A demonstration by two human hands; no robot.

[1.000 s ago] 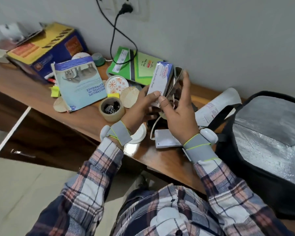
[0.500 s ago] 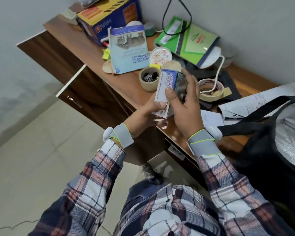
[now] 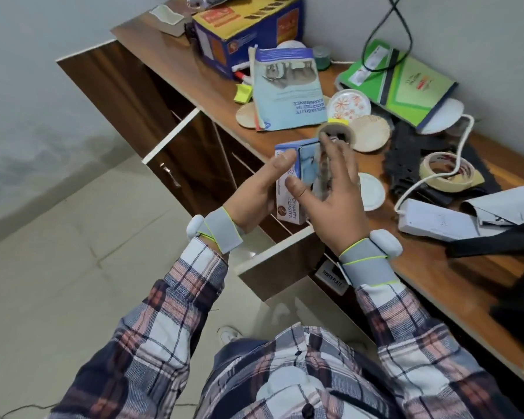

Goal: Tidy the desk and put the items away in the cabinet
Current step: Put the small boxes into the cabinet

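My left hand grips a white and blue coaster box from its left side, above the desk's front edge. My right hand is at the box's right, open end, thumb against the box and fingers spread upward. It pinches a flat grey piece that is too blurred to identify. Below my hands an open drawer sticks out of the wooden desk. An open cabinet door stands further left.
On the desk lie a blue booklet, a green folder, round coasters, a tape roll holding clips, masking tape, a white adapter and a blue-yellow carton. A black bag fills the right edge.
Both hands have come down and toward me with the box, from above the desk to over its front edge. My view has tilted down, bringing the open drawer and cabinet door into sight.
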